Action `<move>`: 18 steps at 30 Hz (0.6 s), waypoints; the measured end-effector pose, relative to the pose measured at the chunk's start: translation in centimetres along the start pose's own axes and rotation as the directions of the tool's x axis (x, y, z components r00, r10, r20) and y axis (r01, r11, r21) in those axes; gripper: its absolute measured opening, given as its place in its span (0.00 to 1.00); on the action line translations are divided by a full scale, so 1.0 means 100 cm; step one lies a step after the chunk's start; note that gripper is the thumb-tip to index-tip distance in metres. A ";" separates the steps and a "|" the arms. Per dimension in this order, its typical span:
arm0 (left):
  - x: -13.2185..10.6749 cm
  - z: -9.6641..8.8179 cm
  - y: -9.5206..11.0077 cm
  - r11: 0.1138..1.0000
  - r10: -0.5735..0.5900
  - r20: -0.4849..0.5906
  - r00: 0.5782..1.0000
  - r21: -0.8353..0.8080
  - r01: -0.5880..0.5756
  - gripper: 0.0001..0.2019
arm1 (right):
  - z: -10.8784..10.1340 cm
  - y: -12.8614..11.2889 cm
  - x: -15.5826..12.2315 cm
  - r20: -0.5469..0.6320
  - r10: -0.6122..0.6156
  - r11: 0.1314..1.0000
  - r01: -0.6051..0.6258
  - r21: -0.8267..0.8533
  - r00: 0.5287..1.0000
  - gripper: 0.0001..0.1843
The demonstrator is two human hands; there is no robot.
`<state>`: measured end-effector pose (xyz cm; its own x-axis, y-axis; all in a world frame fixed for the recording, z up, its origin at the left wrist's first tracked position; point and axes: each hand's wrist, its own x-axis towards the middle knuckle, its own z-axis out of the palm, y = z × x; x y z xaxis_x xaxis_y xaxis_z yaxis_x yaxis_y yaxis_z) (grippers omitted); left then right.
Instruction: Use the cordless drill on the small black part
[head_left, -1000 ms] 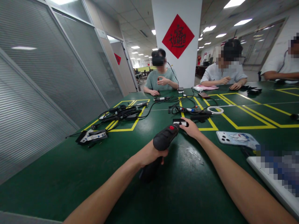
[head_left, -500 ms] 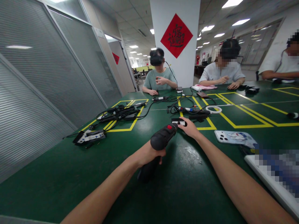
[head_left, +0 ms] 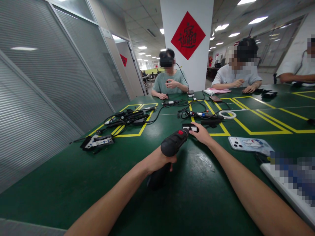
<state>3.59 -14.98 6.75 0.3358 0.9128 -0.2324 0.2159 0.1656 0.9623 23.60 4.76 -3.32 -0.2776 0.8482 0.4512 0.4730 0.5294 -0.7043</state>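
Note:
My left hand [head_left: 157, 161] is wrapped round the grip of a black electric screwdriver [head_left: 173, 144] with a red button, its nose pointing away from me. The nose meets a small black and white part [head_left: 190, 127] lying on the green table [head_left: 73, 177]. My right hand [head_left: 202, 133] rests on that part, fingers closed on its near end. Both forearms stretch out from the bottom of the view.
A phone in a patterned case [head_left: 249, 144] lies right of my right arm, a white tray edge [head_left: 285, 190] beyond it. Black cables and adapters [head_left: 128, 118] and a grey tool [head_left: 97, 142] lie at the left. Three seated people work at the far side.
Hands and screwdriver hold the same pose on the part. Only the view has shifted slightly.

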 end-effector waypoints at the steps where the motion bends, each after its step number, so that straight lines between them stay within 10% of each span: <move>1: 0.000 0.000 0.001 1.000 -0.002 -0.001 1.000 0.003 0.002 0.12 | 0.000 0.000 0.000 0.000 -0.002 1.000 0.002 -0.001 1.000 0.29; 18: 0.000 0.003 0.006 1.000 0.001 0.019 1.000 -0.020 0.000 0.13 | 0.000 -0.001 0.000 0.001 0.003 1.000 -0.003 0.000 1.000 0.29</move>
<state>3.98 -15.04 7.30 0.3537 0.9055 -0.2346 0.1978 0.1727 0.9649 23.57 4.67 -3.26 -0.2770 0.8498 0.4485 0.4739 0.5269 -0.7056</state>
